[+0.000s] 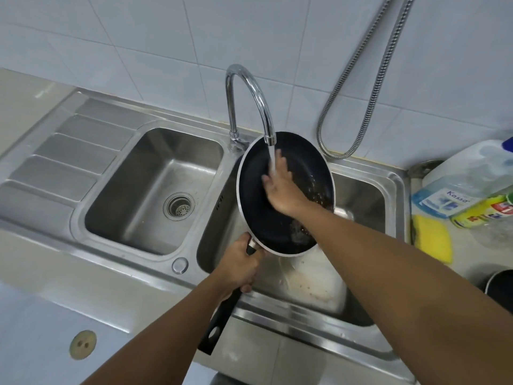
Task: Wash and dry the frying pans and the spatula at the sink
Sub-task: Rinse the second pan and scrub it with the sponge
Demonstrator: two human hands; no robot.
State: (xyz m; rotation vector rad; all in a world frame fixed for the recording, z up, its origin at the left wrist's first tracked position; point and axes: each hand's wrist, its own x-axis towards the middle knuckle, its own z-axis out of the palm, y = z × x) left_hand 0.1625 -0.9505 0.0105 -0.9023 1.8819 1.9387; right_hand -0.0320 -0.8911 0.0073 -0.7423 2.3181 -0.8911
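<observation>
A black frying pan point(255, 207) with a pale rim is tilted over the right sink basin point(369, 198), under the running faucet point(251, 87). My left hand point(240, 263) grips its black handle close to the pan. My right hand point(280, 184) lies flat with spread fingers on the pan's inner surface, in the water stream. Greasy residue and water show along the pan's lower right side. Beneath the pan, a pale dirty object point(313, 282) sits in the basin, partly hidden. No spatula is visible.
The left basin point(133, 195) holds only its drain, with a ribbed drainboard point(63, 162) beyond. On the right counter stand a yellow sponge point(433, 237), detergent bottles point(466, 184) and a dark round pan rim point(499, 287). A metal shower hose point(361, 79) hangs on the tiled wall.
</observation>
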